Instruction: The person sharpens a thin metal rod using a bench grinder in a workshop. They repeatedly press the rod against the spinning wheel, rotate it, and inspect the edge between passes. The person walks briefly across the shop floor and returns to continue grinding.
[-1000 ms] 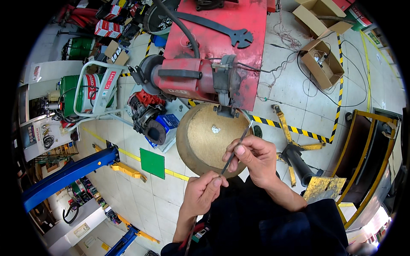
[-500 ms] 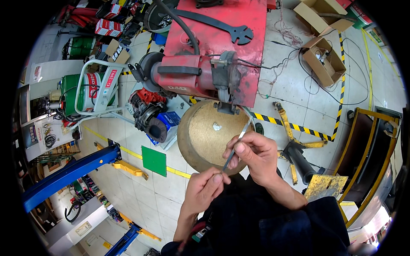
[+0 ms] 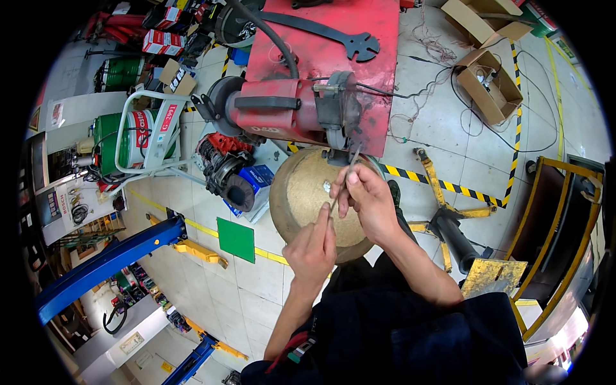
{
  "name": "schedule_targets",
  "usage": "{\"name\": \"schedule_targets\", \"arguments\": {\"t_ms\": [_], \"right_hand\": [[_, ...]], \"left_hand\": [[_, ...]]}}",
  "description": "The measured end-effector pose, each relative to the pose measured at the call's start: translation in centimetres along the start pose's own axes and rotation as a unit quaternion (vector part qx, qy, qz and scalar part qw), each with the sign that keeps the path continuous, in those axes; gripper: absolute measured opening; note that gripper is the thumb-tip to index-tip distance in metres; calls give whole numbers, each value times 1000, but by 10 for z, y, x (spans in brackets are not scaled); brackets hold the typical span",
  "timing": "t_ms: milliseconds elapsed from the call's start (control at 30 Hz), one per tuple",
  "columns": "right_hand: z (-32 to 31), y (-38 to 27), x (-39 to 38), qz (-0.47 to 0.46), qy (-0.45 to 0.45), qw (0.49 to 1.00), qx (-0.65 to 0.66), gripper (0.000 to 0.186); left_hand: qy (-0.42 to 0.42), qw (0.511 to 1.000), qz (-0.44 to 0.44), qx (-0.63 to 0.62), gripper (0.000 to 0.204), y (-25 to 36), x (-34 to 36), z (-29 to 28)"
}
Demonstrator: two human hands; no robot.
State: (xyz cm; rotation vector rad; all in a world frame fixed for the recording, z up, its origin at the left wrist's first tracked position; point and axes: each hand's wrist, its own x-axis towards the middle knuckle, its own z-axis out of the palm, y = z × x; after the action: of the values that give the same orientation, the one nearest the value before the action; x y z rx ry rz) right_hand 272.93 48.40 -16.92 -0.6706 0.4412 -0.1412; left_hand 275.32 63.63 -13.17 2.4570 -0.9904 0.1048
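Observation:
A thin metal rod [image 3: 353, 160] slants up toward the right wheel [image 3: 344, 109] of a red bench grinder [image 3: 273, 115], its tip near the wheel's lower part; whether they touch I cannot tell. My right hand [image 3: 369, 203] pinches the rod with thumb and fingers. Lower left of it, my left hand [image 3: 310, 253] has its fingers closed at the rod's lower end. Below the grinder stands a round drum [image 3: 289, 212] with a tan top and a small pale scrap on it. The grinder is mounted on a red metal bench [image 3: 321, 25], where a flat dark wrench-like plate [image 3: 359, 48] lies.
Left are a metal-framed cart [image 3: 151, 138] with a green drum, machine parts [image 3: 221, 163] and a blue lift arm [image 3: 109, 263]. Right are open cardboard boxes [image 3: 487, 96], loose wires, a yellow-and-black jack [image 3: 449, 234], striped floor tape [image 3: 462, 191] and a yellow-edged cart [image 3: 545, 231].
Both hands have moved up and slightly left with the rod, bringing its tip up to the grinder's right wheel. My left fingers have become straighter along the rod's lower end.

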Motion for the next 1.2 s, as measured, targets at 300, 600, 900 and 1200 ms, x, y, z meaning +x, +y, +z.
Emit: {"name": "schedule_targets", "arguments": {"t_ms": [300,600,900,1200], "right_hand": [[24,-31,-37,-132,-80,986,-63,29],[25,-33,-40,-145,-109,982,-54,30],[24,-28,-37,-129,-93,986,-50,27],[-14,33,22,41,11,999,-31,24]], "left_hand": [[98,991,67,-68,34,9,-8,-7],[102,991,74,-35,33,14,-10,-19],[74,995,51,-43,31,16,-13,-24],[-95,873,-336,-341,33,-4,-12,13]]}}
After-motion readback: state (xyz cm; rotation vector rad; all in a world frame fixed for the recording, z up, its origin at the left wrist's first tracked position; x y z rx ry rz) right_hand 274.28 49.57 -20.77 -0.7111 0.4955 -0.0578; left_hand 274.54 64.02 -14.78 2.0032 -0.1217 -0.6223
